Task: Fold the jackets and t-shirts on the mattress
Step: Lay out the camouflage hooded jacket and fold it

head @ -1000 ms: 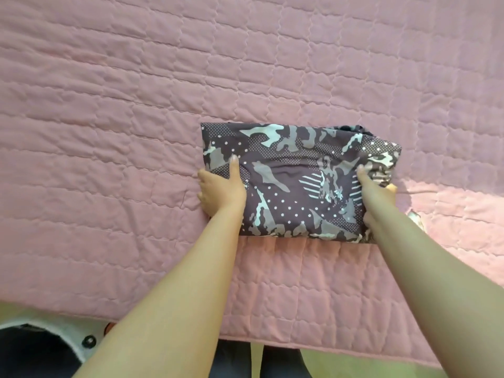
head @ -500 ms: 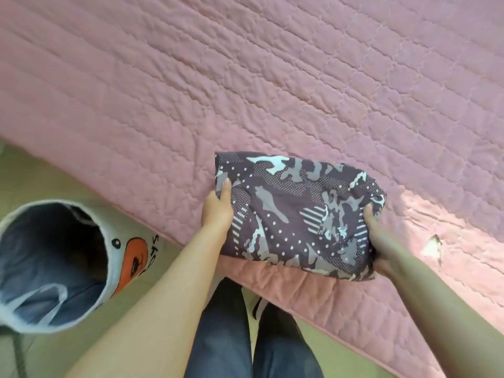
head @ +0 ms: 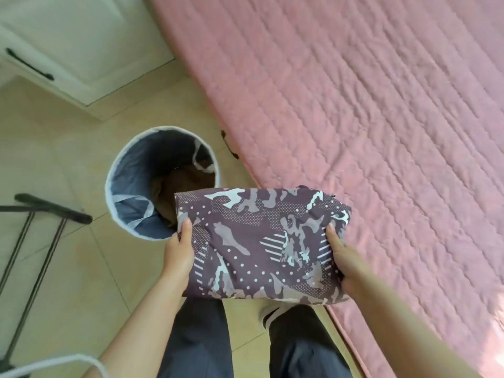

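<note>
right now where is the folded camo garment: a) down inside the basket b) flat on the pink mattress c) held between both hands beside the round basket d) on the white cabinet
c: the left hand and right hand grip opposite ends of the folded camo garment, held up clear of the mattress, one corner over the basket rim.

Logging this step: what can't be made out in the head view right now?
Head view:
- fingers of left hand and right hand: hidden under the folded camouflage garment; only thumbs show.
- brown cloth in the basket: partly covered by the garment, too dark to identify.
- mattress: cut off by top and right edges.
</note>
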A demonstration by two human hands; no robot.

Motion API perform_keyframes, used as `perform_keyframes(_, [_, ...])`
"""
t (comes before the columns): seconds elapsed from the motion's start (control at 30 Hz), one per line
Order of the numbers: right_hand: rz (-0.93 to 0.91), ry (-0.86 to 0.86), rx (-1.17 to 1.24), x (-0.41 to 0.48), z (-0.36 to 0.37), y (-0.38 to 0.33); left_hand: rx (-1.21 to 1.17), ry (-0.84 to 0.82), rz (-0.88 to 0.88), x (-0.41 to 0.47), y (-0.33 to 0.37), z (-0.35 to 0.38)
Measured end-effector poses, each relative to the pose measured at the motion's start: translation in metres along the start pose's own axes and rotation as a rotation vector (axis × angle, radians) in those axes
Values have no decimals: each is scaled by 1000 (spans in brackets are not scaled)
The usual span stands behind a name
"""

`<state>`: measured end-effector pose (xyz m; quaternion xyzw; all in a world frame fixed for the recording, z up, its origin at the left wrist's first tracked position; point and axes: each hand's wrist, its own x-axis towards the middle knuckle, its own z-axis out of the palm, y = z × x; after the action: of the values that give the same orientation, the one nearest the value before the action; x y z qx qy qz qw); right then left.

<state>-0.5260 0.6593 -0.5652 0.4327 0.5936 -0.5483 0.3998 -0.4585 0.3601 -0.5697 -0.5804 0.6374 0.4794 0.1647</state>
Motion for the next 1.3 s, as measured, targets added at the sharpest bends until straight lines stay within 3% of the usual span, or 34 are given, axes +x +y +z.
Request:
perform_keyframes(0.27, [-149, -3, -243, 23, 183, -64, -258, 58, -133, 96, 12, -111])
perform_keyframes(0.47, [-188, -25, -434, 46, 294, -104, -313, 78, -171, 162, 27, -151])
perform_keyframes(0.73, [-316, 176, -661, 114, 376, -86, -19, 222, -43, 201, 52, -98])
perform_keyframes(0.87, [-325, 303, -746, 157, 395, -58, -61, 281, -102, 230, 37, -59])
perform_keyframes(1.07, [-344, 278, -778, 241, 411, -34, -88, 375, -164, 294, 2, -17])
perform_keyframes(1.2, [-306, 230, -859, 303, 413, -29, -341, 331, -240, 336, -12, 6])
perform_keyframes(1.3, [-327, 273, -829, 337, 415, -22, -236, 473, -280, 370, -38, 10])
